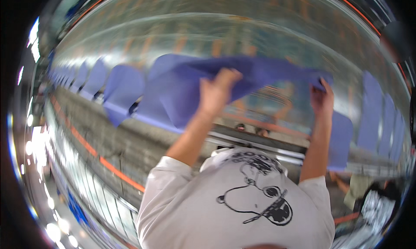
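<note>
A large purple fabric piece (255,71) stretches between my hands, raised and folded over itself along its length. My right hand (321,97) pinches its narrow right end between thumb and fingers. Nearer the middle, my left hand (219,88) grips the cloth, its fingers partly blurred and curled against it. On the left the fabric widens and droops over other purple pieces at the near edge of a long, shiny greenish table (286,36). Where the fabric's lower layers end and the pieces under it begin, I cannot tell.
More purple pieces (123,84) lie in a row along the near edge to the left, and others (370,112) to the right. An orange line (117,173) runs along the left. At the lower right, another person (362,192) is partly visible.
</note>
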{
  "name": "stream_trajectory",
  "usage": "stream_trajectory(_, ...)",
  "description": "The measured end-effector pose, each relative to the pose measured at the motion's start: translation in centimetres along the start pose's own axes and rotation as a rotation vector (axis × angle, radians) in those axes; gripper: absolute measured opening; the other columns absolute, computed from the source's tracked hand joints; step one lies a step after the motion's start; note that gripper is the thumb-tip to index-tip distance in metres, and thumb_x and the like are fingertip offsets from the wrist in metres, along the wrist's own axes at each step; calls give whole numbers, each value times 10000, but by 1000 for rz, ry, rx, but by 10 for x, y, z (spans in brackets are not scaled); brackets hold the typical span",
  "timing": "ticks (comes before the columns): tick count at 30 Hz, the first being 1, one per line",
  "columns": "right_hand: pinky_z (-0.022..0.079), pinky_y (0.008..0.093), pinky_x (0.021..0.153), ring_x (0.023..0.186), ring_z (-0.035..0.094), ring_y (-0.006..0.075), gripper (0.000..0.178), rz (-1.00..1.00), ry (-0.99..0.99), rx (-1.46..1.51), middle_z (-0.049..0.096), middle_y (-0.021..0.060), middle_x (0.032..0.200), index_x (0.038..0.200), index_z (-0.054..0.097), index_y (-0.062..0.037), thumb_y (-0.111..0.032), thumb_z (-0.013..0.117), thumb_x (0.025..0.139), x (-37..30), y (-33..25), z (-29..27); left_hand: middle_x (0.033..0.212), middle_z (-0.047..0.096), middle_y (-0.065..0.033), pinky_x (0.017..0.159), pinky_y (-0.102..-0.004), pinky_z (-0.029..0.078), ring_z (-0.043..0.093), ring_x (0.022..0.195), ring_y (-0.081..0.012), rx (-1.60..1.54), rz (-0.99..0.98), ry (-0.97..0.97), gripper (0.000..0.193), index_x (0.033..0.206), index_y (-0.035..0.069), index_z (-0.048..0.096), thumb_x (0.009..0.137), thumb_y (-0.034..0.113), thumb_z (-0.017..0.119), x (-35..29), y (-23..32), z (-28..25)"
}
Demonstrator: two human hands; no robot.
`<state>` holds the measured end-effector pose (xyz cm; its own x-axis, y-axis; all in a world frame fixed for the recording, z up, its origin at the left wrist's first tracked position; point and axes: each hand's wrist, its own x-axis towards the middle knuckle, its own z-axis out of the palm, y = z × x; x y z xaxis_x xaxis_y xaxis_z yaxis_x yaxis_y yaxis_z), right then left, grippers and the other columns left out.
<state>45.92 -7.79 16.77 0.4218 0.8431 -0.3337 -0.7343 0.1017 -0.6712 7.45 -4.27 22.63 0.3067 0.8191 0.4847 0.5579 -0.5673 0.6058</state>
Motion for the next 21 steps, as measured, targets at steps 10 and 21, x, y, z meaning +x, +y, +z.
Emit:
stream_trajectory(10, 570, 408, 888, 1003, 704, 219, 349, -420, -81, -440, 727, 87, 1106, 1191, 687, 0, -146, 761, 882, -136, -71, 30, 1230, 693, -75, 1081, -474, 460, 617, 1218, -282, -1724, -451, 89, 390, 1245, 76, 659, 884, 219, 630, 166, -11, 19)
stream_trajectory(21, 580, 336, 612, 680, 665, 198, 397, 480, 22, -127, 700, 120, 958, 1144, 623, 35, -291, 754, 958, -97, 217, -33, 1160, 633, -53, 843, -369, 480, 597, 1000, -194, -1078, -1154, -471, 337, 1240, 84, 576, 1054, 365, 586, -85, -37, 142)
